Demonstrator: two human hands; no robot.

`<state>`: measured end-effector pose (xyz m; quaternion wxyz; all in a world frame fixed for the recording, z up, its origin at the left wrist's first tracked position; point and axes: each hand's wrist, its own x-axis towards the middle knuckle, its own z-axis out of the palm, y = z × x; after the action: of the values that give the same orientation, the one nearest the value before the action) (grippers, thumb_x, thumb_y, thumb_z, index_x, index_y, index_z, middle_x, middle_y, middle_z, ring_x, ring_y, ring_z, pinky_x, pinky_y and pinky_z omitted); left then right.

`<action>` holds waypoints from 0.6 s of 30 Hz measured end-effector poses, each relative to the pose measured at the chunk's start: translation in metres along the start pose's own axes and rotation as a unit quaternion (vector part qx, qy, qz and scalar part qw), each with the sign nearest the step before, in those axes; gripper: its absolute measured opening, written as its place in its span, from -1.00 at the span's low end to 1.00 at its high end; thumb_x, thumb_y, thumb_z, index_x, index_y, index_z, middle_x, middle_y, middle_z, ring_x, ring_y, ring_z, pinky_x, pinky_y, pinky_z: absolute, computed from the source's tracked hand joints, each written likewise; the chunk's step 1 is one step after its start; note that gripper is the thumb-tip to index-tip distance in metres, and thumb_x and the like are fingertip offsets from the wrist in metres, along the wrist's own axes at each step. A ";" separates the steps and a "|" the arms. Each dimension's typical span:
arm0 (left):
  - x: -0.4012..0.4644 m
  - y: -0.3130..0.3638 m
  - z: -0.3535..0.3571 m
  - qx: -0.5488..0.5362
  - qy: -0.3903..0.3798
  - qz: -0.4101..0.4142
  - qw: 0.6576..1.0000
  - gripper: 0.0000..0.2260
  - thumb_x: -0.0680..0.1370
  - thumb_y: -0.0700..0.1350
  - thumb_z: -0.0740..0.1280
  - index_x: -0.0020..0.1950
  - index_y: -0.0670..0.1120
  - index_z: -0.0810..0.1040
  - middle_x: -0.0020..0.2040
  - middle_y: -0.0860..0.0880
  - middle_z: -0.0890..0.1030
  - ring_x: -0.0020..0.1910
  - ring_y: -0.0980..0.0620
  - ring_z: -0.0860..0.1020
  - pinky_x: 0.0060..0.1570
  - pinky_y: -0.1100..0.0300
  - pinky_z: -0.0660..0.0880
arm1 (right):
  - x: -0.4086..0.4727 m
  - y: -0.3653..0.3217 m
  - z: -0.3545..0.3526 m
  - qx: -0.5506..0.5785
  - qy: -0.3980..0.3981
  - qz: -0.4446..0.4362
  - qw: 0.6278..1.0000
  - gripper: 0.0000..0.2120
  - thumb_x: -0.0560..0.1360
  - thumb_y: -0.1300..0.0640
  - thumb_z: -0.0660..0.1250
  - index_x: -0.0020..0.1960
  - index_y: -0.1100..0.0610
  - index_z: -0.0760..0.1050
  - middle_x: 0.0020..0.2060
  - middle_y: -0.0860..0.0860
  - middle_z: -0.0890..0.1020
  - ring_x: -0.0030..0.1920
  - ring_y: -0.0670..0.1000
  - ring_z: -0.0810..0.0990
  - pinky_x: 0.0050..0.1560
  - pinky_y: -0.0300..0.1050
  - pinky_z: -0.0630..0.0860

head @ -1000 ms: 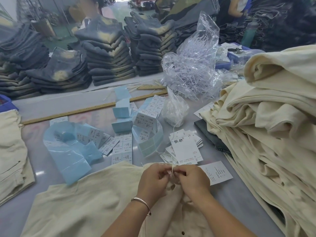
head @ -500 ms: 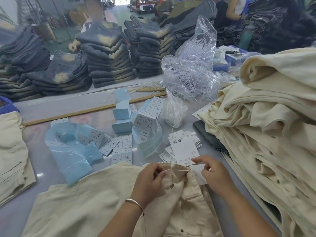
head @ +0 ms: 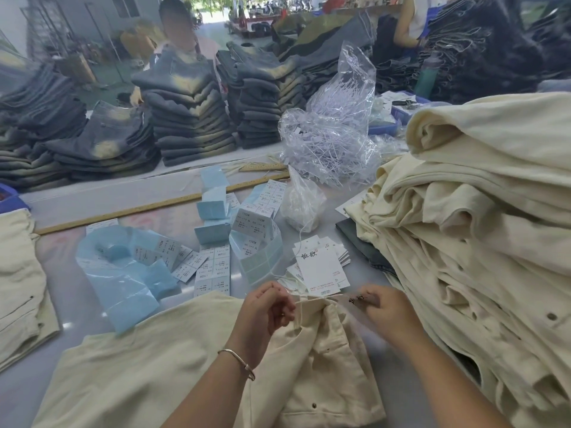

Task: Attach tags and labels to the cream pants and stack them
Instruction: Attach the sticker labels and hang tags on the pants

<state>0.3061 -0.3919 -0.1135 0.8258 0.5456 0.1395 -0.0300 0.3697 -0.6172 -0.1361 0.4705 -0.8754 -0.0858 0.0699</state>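
We have the cream pants (head: 173, 366) spread across the lower middle of the frame on the grey table (head: 77, 199), their waistband bunched up between our two hands. Our left hand (head: 267, 307), a thin bangle (head: 236, 361) on its wrist, has its fingers curled in and pinches a thin pale string (head: 298, 310) at the raised edge of the waistband. Our right hand (head: 384, 307), just right of the bunched cloth, curls its fingers round a small tag (head: 360, 299) with dark printing; motion blur keeps us from reading it. Directly above the hands lies a fanned pile of white hang tags (head: 321, 267), the top one bearing dark characters. Left of that, in the centre of the frame, we see sheets of printed size stickers (head: 213, 270) and curls of pale blue backing paper (head: 129, 279). A small clear bag of white string (head: 301, 202) sits above the hang tags, and a large crinkled plastic bag of white fasteners (head: 327, 140) stands behind it. A tall heap of cream garments (head: 482, 230) fills the right side of the frame, and another cream piece (head: 18, 288) lies at the left edge. Stacks of dark washed jeans (head: 185, 115) line the upper left and upper middle, beyond a long wooden ruler (head: 148, 208).
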 end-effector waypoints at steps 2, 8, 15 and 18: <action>0.000 -0.003 0.003 0.002 0.011 0.003 1.000 -0.63 0.52 -0.39 0.18 -0.39 -0.05 0.54 -0.35 -0.13 0.52 -0.45 0.04 0.44 -0.45 0.27 0.38 | 0.003 -0.014 -0.012 0.027 -0.009 -0.016 0.999 -0.87 0.41 0.33 0.41 -0.29 0.22 0.52 -0.47 -0.04 0.53 -0.42 -0.12 0.46 -0.34 -0.13 0.37; -0.001 -0.005 0.003 0.013 0.068 0.028 0.997 -0.85 0.51 -0.44 0.25 -0.14 -0.25 0.56 -0.25 -0.20 0.62 -0.38 0.00 0.54 -0.34 0.23 0.53 | 0.003 -0.053 0.001 0.147 -0.160 -0.004 0.976 -0.53 0.38 0.31 0.43 0.14 -0.15 0.49 -0.10 0.09 0.64 -0.16 0.04 0.63 -0.16 -0.11 0.54; -0.011 -0.021 -0.001 0.195 0.122 0.061 0.971 -0.81 0.48 -0.31 0.42 0.06 -0.14 0.56 -0.21 -0.13 0.71 -0.37 0.01 0.63 -0.33 0.28 0.50 | -0.004 -0.026 0.053 -0.250 -0.037 -0.125 0.959 -0.61 0.34 0.25 0.32 0.10 -0.06 0.58 0.15 -0.10 0.45 0.14 0.02 0.48 0.10 -0.15 0.41; -0.014 -0.029 -0.003 0.226 0.133 0.053 0.964 -0.92 0.49 -0.34 0.39 -0.08 -0.19 0.63 -0.26 -0.11 0.70 -0.35 -0.02 0.64 -0.35 0.28 0.49 | -0.001 -0.027 0.060 -0.297 0.033 -0.208 0.931 -0.69 0.12 0.23 0.53 -0.16 0.02 0.65 0.01 0.02 0.58 0.01 0.12 0.58 -0.11 -0.01 0.50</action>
<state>0.2862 -0.4020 -0.1368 0.6555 0.7237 0.2083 0.0560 0.3544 -0.5543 -0.1463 0.1951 -0.9395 -0.2677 -0.0872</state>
